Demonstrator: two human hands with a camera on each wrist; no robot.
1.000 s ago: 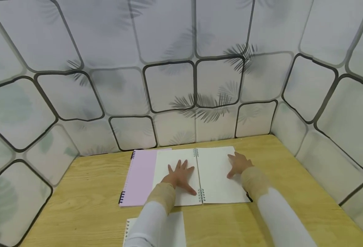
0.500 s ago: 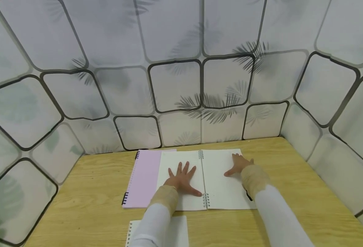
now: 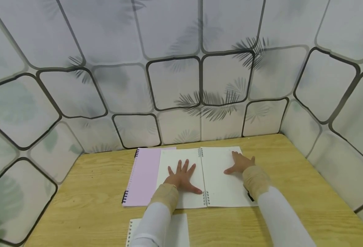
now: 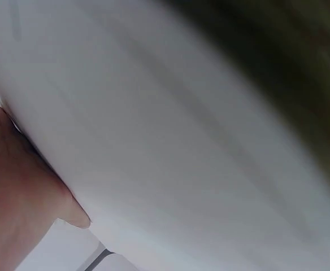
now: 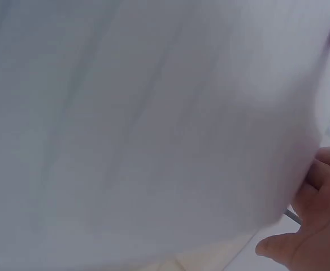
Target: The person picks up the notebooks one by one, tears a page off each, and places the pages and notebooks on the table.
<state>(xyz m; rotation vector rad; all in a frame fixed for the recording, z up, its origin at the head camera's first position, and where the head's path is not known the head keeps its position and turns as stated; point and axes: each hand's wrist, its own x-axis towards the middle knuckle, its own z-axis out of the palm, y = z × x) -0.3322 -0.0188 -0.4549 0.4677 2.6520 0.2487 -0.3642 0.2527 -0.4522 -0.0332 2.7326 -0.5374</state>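
A white spiral notebook point(image 3: 218, 192) lies spread wide on the wooden table, its wire spine running between two blank pages. My left hand point(image 3: 181, 179) rests flat on the left page, fingers splayed and thumb reaching toward the spine. On the right page, near its outer edge, my right hand point(image 3: 240, 162) lies with fingers straight and thumb pointing inward. White paper fills most of both wrist views. There the left hand point(image 4: 24, 195) shows at the left border and the right hand point(image 5: 317, 217) at the right border.
A lilac notebook point(image 3: 142, 175) with black binding lies partly under the white one, on its left. Nearer me, a white punched sheet or pad point(image 3: 179, 228) is partly covered by the left sleeve. Patterned fabric walls point(image 3: 175, 85) stand around the wooden table point(image 3: 85, 199).
The head view has shifted slightly, moving the scene a little right. My right thumb has moved inward across the page. The left hand stays spread on its page.
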